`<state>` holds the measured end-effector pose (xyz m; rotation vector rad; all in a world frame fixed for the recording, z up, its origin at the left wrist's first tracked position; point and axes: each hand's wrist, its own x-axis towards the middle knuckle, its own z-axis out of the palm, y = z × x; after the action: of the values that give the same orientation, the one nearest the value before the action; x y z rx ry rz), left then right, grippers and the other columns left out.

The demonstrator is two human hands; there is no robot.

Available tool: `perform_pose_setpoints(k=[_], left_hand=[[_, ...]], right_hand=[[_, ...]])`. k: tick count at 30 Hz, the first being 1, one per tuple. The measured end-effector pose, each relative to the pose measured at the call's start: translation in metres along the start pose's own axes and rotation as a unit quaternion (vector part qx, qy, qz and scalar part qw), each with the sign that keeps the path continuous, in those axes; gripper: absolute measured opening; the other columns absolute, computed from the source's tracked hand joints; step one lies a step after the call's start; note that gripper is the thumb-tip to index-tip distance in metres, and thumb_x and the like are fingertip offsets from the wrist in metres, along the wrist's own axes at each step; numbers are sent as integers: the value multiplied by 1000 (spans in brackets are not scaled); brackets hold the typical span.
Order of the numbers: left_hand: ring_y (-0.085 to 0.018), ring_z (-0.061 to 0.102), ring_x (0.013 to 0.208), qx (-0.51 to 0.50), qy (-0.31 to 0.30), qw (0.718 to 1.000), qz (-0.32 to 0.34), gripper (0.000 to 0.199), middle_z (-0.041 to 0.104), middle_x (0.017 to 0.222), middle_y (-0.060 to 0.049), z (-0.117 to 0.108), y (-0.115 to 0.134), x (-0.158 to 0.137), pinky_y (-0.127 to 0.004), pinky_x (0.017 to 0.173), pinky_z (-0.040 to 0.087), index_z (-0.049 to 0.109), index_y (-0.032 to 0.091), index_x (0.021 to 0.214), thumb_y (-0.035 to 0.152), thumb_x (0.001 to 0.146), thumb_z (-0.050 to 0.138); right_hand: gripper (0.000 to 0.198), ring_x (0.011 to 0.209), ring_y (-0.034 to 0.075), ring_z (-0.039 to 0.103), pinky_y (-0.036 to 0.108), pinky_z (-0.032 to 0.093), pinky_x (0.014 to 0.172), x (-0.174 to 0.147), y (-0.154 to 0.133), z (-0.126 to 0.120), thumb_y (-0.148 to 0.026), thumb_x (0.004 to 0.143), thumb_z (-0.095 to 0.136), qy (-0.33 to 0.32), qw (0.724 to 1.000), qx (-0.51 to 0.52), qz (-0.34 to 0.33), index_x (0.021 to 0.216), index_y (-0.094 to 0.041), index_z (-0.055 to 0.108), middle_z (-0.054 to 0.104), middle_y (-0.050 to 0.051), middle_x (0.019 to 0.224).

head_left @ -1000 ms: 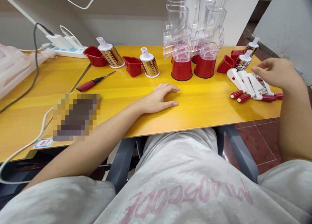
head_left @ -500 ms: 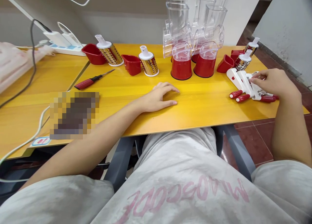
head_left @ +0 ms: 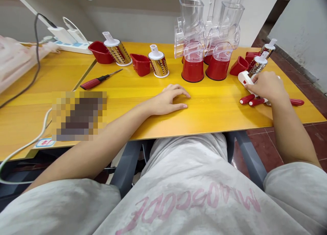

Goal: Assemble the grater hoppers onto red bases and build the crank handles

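Observation:
My left hand (head_left: 170, 100) lies on the yellow table with its fingers apart and holds nothing. At the right, my right hand (head_left: 269, 86) reaches over a small pile of white crank handles with red grips. Its thumb and fingers close around one white crank handle (head_left: 244, 78), though the palm hides part of the pile. A red grip (head_left: 247, 99) pokes out left of the hand, another red grip (head_left: 296, 102) to its right. Behind the hand stand a silver grater drum (head_left: 258, 65) and a red pusher cup (head_left: 239, 65).
Clear plastic hoppers on red bases (head_left: 192, 71) stand at the back. Leftward are gold grater drums (head_left: 158, 66), red cups (head_left: 140, 65) and a red-handled screwdriver (head_left: 93, 83). A blurred dark object (head_left: 81, 115) lies near my left forearm. A power strip (head_left: 74, 45) and cables occupy the left.
My right hand has moved left over the crank handles, and its fingers now close around one. The view has shifted slightly. My left hand rests in the same place.

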<state>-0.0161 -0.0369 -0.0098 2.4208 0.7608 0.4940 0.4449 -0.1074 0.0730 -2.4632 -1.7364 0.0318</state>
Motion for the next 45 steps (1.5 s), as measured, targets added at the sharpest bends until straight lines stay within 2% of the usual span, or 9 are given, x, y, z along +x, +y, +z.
perform_pose_setpoints(k=[7,13,18,22,26,28,31,38,45], left_hand=[[-47,76,156,-54,43,998,4,75,83,159,-22,4,-8,-2,-71,145,58,81,20,155,79,109,89],[-35,90,123,-261,119,958,7,129,78,166,-16,11,-16,4,-53,110,79,52,42,182,95,82,113],[-37,94,115,-296,194,933,70,131,82,158,-14,5,-9,6,-53,99,82,55,41,181,94,79,119],[-43,93,132,-220,251,940,68,94,91,146,-16,1,0,3,-61,118,79,80,25,152,92,93,111],[-42,92,141,-204,248,943,88,83,92,153,-17,2,4,2,-61,127,75,86,24,143,84,94,114],[-41,92,140,-203,236,946,89,80,92,153,-17,3,4,2,-61,127,75,87,24,141,84,95,113],[-42,91,141,-197,222,951,91,80,92,154,-20,3,3,1,-61,128,74,88,24,138,86,95,112],[-43,88,144,-152,176,969,81,84,89,158,-22,1,7,0,-61,132,70,88,25,133,101,98,98],[-42,85,147,-120,163,973,109,71,87,159,-21,-2,6,1,-62,136,66,91,26,135,92,108,95]], right_hand=[[22,105,32,76,53,65,114,-25,-37,-10,-46,105,85,35,975,136,-170,111,-24,82,82,11,108],[27,118,36,76,53,63,112,-24,-101,-6,-52,108,84,80,881,159,-439,110,-26,81,78,12,114],[30,118,33,73,48,57,106,-4,-150,28,-50,122,65,111,807,136,-564,119,-25,80,72,12,115],[40,122,34,72,53,59,111,1,-160,49,-62,125,63,119,787,141,-589,119,-26,80,75,13,118],[59,129,37,74,59,62,126,-1,-148,49,-87,115,74,98,811,234,-528,121,-29,82,80,14,126],[66,126,35,75,56,64,124,-3,-144,48,-93,112,74,62,820,301,-483,126,-29,82,84,15,132],[76,117,30,78,48,66,112,-3,-145,55,-99,108,75,-31,799,371,-471,134,-27,83,88,13,132],[66,95,20,69,35,52,88,-4,-158,77,-86,100,90,-139,785,371,-476,118,-24,78,85,4,106],[55,100,23,77,36,59,92,-9,-158,81,-59,95,89,-167,768,365,-499,135,-24,77,87,7,127]])
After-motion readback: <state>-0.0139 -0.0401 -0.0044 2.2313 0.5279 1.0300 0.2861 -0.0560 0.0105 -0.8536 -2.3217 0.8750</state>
